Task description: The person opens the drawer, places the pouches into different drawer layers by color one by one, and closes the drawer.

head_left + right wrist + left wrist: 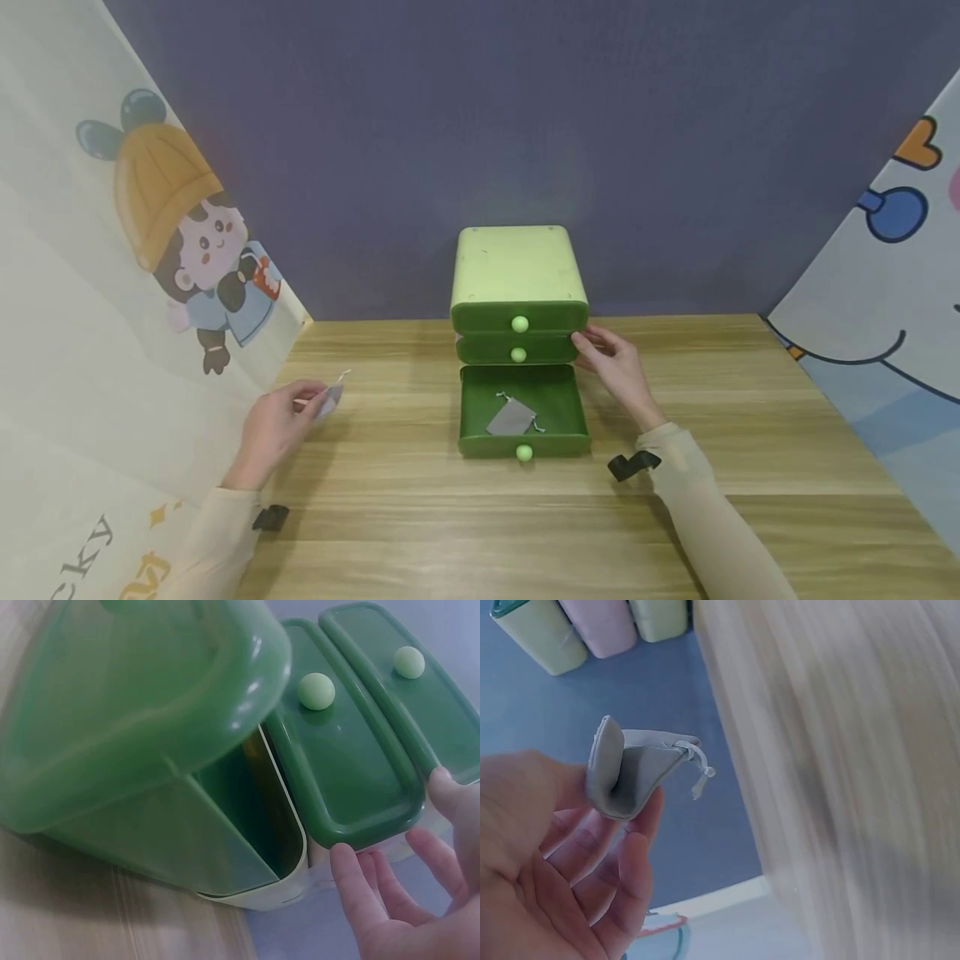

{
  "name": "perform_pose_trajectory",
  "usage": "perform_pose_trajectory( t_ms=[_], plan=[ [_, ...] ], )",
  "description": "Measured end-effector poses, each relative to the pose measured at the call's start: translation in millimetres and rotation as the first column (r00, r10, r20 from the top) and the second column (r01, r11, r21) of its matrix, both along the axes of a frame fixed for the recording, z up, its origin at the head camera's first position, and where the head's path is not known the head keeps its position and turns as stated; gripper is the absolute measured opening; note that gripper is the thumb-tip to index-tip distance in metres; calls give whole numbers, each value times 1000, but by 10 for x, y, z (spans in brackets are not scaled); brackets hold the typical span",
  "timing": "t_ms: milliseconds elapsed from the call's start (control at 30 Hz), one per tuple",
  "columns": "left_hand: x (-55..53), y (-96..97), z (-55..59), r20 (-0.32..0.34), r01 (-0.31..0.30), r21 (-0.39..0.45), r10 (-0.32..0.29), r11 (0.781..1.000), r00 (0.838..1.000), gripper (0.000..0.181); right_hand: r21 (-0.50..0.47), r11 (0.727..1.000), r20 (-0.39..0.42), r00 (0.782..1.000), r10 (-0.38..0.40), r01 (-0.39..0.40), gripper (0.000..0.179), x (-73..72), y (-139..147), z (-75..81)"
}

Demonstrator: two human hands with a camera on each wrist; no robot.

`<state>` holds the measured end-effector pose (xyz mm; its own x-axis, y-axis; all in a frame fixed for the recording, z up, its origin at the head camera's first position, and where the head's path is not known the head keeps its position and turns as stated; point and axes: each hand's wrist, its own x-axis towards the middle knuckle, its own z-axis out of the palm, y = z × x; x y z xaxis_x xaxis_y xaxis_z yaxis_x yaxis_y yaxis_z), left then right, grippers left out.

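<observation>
In the head view my left hand (pixel 273 429) is raised at the left, pinching a small grey drawstring pouch (pixel 641 769) between thumb and fingers. The pouch is folded over, its pale cord hanging free. A green drawer unit (pixel 517 262) stands at the back of the table. Its bottom drawer (pixel 480 446) is pulled out, and a second grey drawstring pouch (pixel 512 417) lies flat inside. The upper two drawers are closed. My right hand (pixel 618 371) is at the unit's right side, its spread fingertips (pixel 345 859) touching around the middle drawer's (pixel 352 765) edge.
The wooden table (pixel 390 517) meets a dark blue wall (pixel 360 167) behind the unit. Printed white panels flank it: a cartoon child (pixel 202 242) on the left, a large cartoon face on the right. Round pale knobs (pixel 524 452) stick out from the drawer fronts.
</observation>
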<state>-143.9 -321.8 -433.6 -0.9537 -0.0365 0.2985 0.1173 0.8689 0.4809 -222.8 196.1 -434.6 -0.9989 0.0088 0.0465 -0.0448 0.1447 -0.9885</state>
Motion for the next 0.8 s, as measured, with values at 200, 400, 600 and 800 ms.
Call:
perform_pose_trajectory(
  t_ms=[200,400,600,800],
  plan=[
    [-3,107,43,-1,33,0,-33,999,999,22,2,1000,3,1000,-1,1,70,-6,-11,7],
    [-6,212,69,19,53,6,-53,999,998,24,-2,1000,2,1000,-4,4,69,-19,-15,4],
    [-26,309,77,22,64,25,-65,998,998,24,-6,1000,-2,1000,-2,2,68,-16,-17,-3],
    [-43,418,97,21,90,9,-90,996,996,23,-14,1000,-6,1000,-8,8,68,-18,-13,-17]
  ],
)
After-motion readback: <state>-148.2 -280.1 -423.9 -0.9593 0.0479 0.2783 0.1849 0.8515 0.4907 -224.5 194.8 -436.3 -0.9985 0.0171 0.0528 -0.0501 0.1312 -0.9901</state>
